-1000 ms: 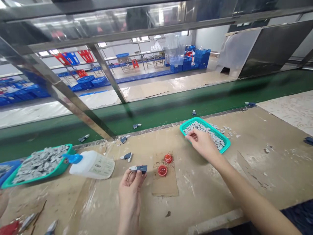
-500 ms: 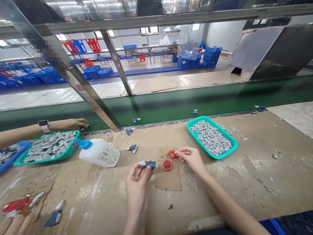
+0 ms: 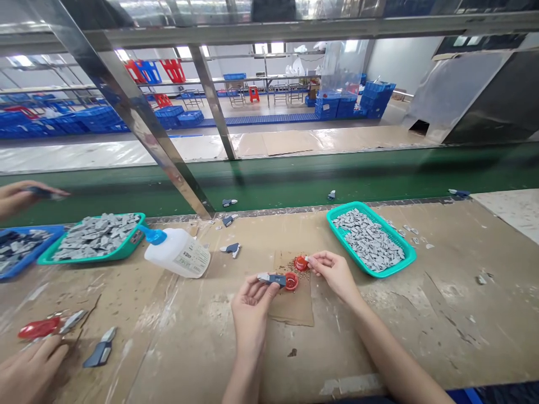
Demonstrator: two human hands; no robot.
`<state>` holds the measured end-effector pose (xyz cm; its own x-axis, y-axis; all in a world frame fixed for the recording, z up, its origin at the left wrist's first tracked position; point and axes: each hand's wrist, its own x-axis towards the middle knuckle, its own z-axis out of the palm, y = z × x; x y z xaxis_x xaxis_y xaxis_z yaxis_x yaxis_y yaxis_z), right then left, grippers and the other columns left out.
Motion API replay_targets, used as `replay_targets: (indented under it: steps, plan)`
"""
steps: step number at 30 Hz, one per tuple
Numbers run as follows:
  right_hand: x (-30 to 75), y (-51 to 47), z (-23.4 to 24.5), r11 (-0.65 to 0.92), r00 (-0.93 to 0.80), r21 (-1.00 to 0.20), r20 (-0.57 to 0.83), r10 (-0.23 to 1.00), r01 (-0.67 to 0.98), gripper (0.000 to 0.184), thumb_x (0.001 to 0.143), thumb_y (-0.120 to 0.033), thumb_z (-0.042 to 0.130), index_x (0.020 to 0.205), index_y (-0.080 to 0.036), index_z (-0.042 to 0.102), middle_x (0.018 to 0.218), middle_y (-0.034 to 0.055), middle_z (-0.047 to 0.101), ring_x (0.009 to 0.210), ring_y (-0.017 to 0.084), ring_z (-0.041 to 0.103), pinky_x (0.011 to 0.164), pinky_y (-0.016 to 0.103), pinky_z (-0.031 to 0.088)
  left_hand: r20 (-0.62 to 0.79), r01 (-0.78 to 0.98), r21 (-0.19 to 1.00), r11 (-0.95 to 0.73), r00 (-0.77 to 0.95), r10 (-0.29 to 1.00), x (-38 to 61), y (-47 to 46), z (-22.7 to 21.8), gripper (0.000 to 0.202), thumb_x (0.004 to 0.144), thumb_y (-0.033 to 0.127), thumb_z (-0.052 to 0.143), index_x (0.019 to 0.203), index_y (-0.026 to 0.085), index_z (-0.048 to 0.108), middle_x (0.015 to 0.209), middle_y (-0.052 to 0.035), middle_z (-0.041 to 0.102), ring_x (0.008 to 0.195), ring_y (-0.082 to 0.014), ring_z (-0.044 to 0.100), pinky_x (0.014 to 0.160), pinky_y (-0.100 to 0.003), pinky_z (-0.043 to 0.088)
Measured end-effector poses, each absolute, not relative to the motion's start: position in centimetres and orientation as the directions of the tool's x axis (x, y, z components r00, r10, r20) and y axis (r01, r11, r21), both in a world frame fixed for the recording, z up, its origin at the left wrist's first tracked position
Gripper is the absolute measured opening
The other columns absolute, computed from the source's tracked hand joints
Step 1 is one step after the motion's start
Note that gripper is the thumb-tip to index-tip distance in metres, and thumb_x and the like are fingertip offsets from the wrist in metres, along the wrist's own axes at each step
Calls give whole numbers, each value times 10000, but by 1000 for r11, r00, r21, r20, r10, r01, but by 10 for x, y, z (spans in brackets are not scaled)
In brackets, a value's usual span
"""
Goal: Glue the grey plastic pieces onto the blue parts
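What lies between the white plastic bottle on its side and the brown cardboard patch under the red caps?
In the head view, one small blue-and-grey plastic part lies there, apart from both the white plastic bottle and the brown cardboard patch.

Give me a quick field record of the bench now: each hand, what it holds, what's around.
Left hand: pinches a blue-grey part, beside the nearer red cap.
Right hand: pinches a small grey piece at the farther red cap.
Under caps: cardboard patch.
Right of hands: teal basket of grey pieces.
Left: white bottle lying on its side.
Nearby: co-worker's hand at lower left.
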<state>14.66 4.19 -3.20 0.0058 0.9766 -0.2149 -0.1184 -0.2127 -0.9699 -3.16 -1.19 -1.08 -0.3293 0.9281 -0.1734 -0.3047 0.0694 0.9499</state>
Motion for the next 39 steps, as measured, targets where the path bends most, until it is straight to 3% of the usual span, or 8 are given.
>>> replay_targets:
  steps: [9,19,23,26,29,35,39]
  plan:
    - [140,10,12,-266,-179,-947,-235,955,-179,350,689,-457,728,804,-138,641,690,49,659,584,111,541,530,209,409,-67,-227,974,-1,-290,955,-11,-11,-8,275,606,177,775,851,157,650,893,-89,712,859,-220,671,791,-324,550]
    - [139,10,8,-273,-254,-956,-238,937,-112,355,690,-463,716,740,-138,584,629,19,620,524,85,499,511,201,396,-23,-182,983,-29,-274,961,-7,-15,-6,261,602,148,774,844,176,681,884,-71,715,853,-211,672,778,-315,563]
    - [144,9,8,-310,-322,-950,-279,905,-47,371,706,-482,692,801,-176,507,574,-29,572,515,88,488,467,175,377,-24,-158,987,-16,-249,968,-6,-17,-9,204,592,155,778,782,181,707,880,-75,722,855,-237,679,770,-339,570]
    - [150,10,8,-320,-380,-947,-300,875,10,403,709,-516,672,901,-200,512,725,-3,612,646,125,553,441,156,386,-33,-151,989,1,-210,977,-5,-16,-11,185,588,167,778,764,189,725,872,-74,726,865,-259,679,775,-364,571]
    - [156,13,5,-356,-462,-934,-316,829,-1,430,703,-532,671,936,-189,557,886,42,637,763,149,586,510,190,473,-46,-134,991,23,-171,984,-5,-12,-10,176,596,178,771,768,191,739,876,-79,726,833,-265,685,766,-372,573]
    - [157,17,-7,-446,-471,-881,-331,818,-156,406,647,-492,743,807,-141,618,825,50,665,737,128,606,671,247,516,-109,-124,988,92,-136,985,-2,-5,-6,168,572,187,784,735,180,743,841,-87,728,830,-264,685,790,-362,558]
    - [155,18,-11,-411,-404,-889,-308,861,-199,428,616,-508,756,789,-139,627,786,41,674,698,121,612,689,256,512,-57,-31,998,52,-164,985,-1,-3,-8,166,595,200,774,758,188,748,848,-78,728,818,-252,687,803,-352,554]
